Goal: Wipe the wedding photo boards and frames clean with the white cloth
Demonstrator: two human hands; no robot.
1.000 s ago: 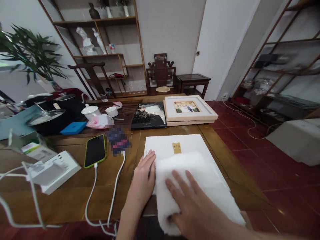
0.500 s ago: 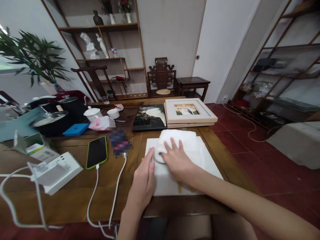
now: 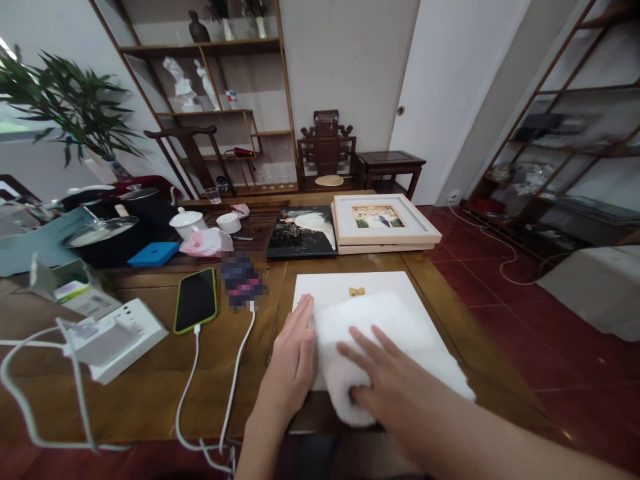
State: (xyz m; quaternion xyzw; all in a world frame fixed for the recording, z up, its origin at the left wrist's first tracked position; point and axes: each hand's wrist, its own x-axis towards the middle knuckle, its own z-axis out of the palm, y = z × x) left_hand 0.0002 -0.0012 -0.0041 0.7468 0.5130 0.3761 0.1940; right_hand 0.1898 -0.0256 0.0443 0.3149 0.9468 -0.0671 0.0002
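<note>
A flat white rectangular panel (image 3: 320,283) with a small gold hanger plate (image 3: 357,291) lies on the wooden table in front of me. Over its near part spreads a fluffy white towel (image 3: 400,313), draping past the front edge. My right hand (image 3: 380,373) presses on the towel, fingers spread over the top and the thumb tucked at a fold, holding it. Along the panel's left edge rests my left hand (image 3: 295,347), its fingers stretched out and close together, steadying the side with nothing visible in it.
Behind the panel lie a dark photo board (image 3: 303,232) and stacked light-wood picture frames (image 3: 425,230). To the left are a green-cased phone (image 3: 196,301), white cables, a white power strip (image 3: 107,363), a blue box (image 3: 153,254), a pan (image 3: 103,235) and a white teapot (image 3: 187,223).
My right hand has drawn the towel from the panel's far part toward me, past the near edge. The gold hanger plate now shows at the far side. My left hand stays at the edge.
</note>
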